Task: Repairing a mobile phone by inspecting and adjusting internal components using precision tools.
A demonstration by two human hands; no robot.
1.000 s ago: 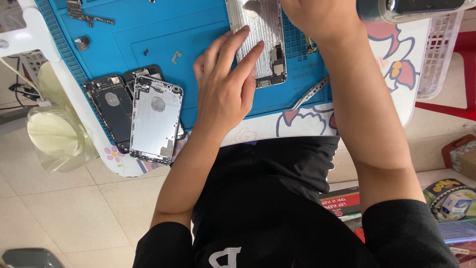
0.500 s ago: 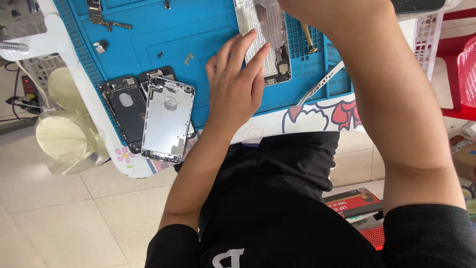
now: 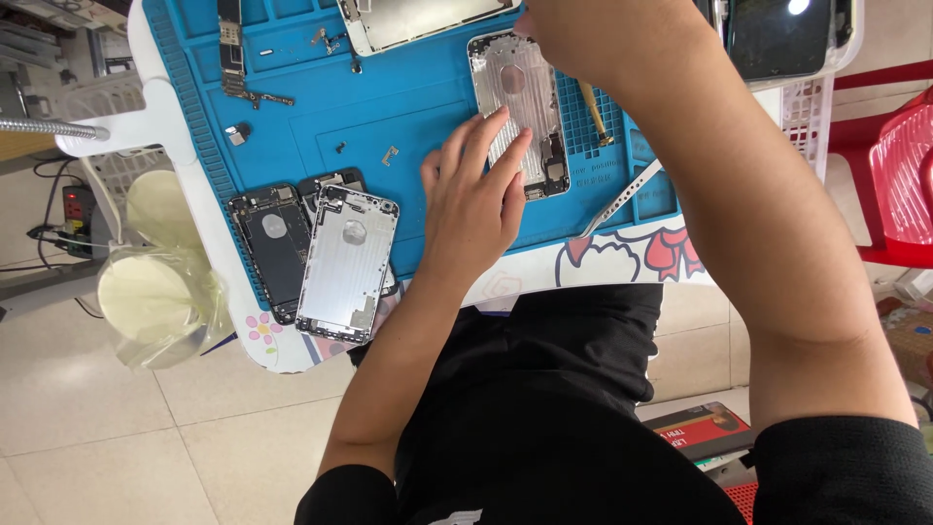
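Note:
A silver phone back housing (image 3: 520,92) lies inside-up on a blue work mat (image 3: 389,107). My left hand (image 3: 471,209) rests flat on the mat, its fingers spread and its fingertips pressing the housing's lower left side. My right hand (image 3: 583,39) is at the housing's top end, with the forearm crossing the right of the view. Its fingers are cut off by the frame edge, so anything they hold is hidden. A yellow-handled tool (image 3: 593,112) and metal tweezers (image 3: 622,199) lie just right of the housing.
A second silver housing (image 3: 345,262) and a dark phone frame (image 3: 272,248) overlap the mat's left edge. A phone shell (image 3: 418,19), a circuit board strip (image 3: 230,44) and small loose parts (image 3: 389,154) lie on the mat. Tape rolls in plastic (image 3: 146,292) hang left; a red chair (image 3: 904,165) stands right.
The view has tilted so the mat sits lower and looks larger. My left hand stays on the housing with its fingers a little more spread. My right hand remains at its top.

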